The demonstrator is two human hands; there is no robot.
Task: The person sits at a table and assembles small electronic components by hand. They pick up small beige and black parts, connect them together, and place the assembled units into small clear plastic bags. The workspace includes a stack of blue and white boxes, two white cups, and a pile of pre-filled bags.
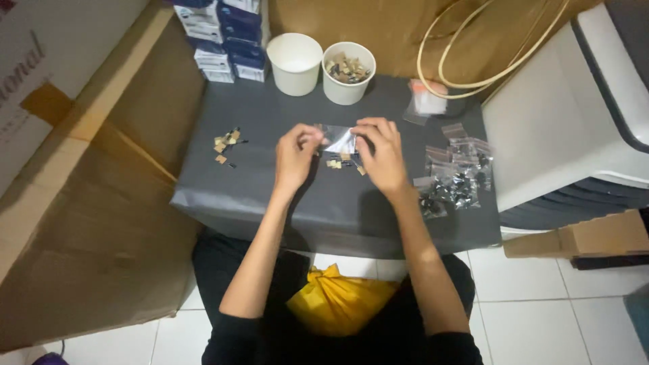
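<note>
My left hand and my right hand together hold a small clear plastic bag above the dark grey table top, one hand at each side of it. Just under the bag lie a few small tan and black parts. A second small heap of the same parts lies to the left of my left hand. To the right of my right hand sits a pile of filled clear bags.
Two white paper cups stand at the table's far edge, the left cup looks empty and the right cup holds small parts. Stacked blue and white boxes, large cardboard, a white plastic unit and looped cream tubing surround the table.
</note>
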